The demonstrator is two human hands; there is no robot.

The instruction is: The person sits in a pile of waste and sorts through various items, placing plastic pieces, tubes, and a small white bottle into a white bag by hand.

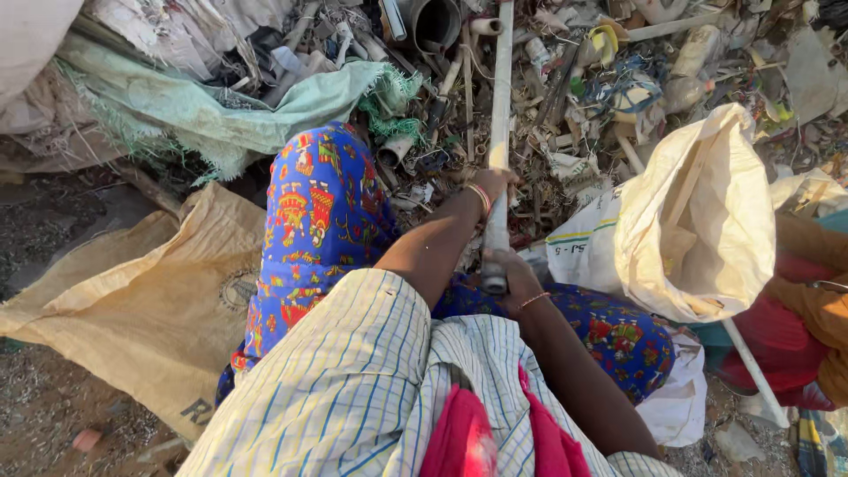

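Note:
A long pale plastic pipe runs from my lap straight out over a heap of scrap. My left hand, with a bangle at the wrist, is shut around the pipe's middle. My right hand, with a thin bracelet, grips the pipe close to its dark near end. I am sitting, with blue patterned cloth over my knees and a striped shirt at my chest.
A heap of mixed plastic scrap, tubes and bottles lies ahead. An open white woven sack stands at right, a tan sack lies flat at left, a green one lies behind it. Another person's orange and red clothing is at far right, by a thin white pipe.

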